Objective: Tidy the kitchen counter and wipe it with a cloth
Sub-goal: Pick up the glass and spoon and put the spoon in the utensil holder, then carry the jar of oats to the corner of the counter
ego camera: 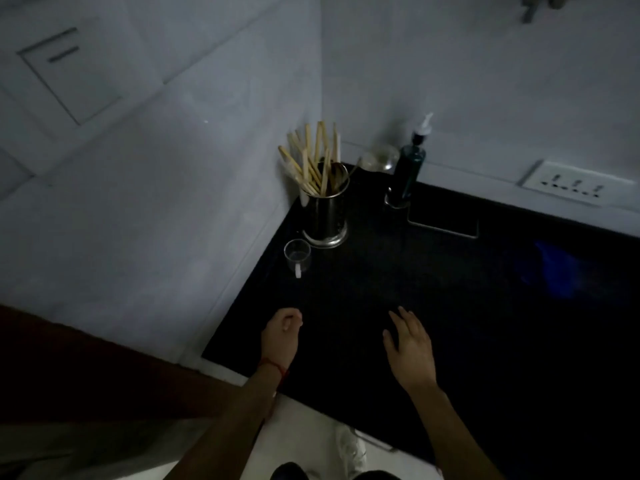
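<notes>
Two bare hands hover low over the black stone tabletop (pixel 450 306). At left, the left hand (pixel 281 336), a red thread at its wrist, has its fingers (pixel 292 318) curled shut on nothing visible. Beyond it stands a small clear glass cup (pixel 297 255), apparently empty, handle toward the person. Just behind, a steel cylindrical holder (pixel 325 216) holds pale wooden chopsticks (pixel 313 161) fanning upward. Rightward, an upright dark pump bottle (pixel 410 171) sits in a wire rack. The right hand (pixel 410 344) is spread, empty. No cloth shows clearly.
</notes>
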Tool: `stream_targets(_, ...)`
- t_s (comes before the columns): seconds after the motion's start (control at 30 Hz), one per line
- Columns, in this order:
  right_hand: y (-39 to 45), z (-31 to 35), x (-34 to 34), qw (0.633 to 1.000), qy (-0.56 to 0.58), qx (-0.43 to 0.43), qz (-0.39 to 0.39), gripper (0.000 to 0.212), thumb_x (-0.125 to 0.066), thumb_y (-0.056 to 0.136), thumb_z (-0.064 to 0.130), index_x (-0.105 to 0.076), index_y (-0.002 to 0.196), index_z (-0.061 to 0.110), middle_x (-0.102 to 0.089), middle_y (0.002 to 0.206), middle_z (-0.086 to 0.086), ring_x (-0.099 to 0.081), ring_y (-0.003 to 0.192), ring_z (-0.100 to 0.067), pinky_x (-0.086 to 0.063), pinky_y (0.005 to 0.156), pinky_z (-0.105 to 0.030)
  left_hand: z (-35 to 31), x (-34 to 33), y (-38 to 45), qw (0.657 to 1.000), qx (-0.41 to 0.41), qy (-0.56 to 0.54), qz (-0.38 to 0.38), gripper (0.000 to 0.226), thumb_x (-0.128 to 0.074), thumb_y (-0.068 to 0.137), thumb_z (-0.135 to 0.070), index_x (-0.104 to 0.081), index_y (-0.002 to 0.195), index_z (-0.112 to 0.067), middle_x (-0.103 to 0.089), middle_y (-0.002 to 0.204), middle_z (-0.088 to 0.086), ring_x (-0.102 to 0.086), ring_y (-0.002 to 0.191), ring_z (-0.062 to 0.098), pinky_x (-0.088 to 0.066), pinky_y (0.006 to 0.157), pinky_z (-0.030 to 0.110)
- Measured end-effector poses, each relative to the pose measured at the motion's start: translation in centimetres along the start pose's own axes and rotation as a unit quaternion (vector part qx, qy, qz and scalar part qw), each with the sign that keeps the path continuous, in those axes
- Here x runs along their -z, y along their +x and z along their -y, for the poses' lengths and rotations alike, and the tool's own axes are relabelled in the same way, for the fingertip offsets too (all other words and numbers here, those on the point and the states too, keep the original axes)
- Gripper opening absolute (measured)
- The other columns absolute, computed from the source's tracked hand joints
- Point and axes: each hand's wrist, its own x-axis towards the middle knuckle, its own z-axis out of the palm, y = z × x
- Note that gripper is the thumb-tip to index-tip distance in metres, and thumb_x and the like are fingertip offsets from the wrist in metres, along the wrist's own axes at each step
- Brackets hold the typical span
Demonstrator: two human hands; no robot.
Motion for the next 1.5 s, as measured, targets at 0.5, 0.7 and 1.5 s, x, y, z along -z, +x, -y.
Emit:
stream_targets(0.5, -26.4, -10.6, -1.3, 0.915, 0.094, -0.299, -0.253, 0.037, -0.057, 0.089, 0.014, -0.055, 0.125, 0.01, -0.055, 0.133, -0.013, -0.048, 0.125, -0.032, -0.039, 0.102, -0.045, 2.3, -5.3, -12.9, 0.924, -0.098, 0.134, 0.345, 0.026, -0.048, 0.092, -0.008, -0.061, 0.076, -0.024, -0.063, 0.074, 0.002, -0.06, 0.069, 0.013, -0.048, 0.058, 0.016)
stream_targets(0.7, -39.5, -15.7, -3.5, 0.799, 0.161, -0.493, -0.305, 0.036, -0.053, 0.091, 0.016, -0.054, 0.126, 0.009, -0.054, 0.134, -0.012, -0.044, 0.128, -0.03, -0.035, 0.105, -0.04, 5.0, -13.4, -21.9, 0.822, -0.125, 0.237, 0.502, 0.023, -0.051, 0.09, -0.01, -0.059, 0.07, -0.019, -0.06, 0.069, 0.002, -0.056, 0.067, 0.012, -0.044, 0.061, 0.019)
stream_targets(1.5, -74.5, -35.2, -7.0, 0.464, 0.386, -0.713, -0.357, 0.038, -0.045, 0.095, 0.019, -0.049, 0.129, 0.002, -0.055, 0.131, -0.019, -0.051, 0.119, -0.032, -0.04, 0.099, -0.036, 19.3, -42.6, -52.0, 0.678, -0.055, 0.491, 0.544, 0.021, -0.05, 0.087, -0.007, -0.054, 0.067, -0.011, -0.054, 0.063, 0.007, -0.047, 0.054, 0.016, -0.037, 0.035, 0.015)
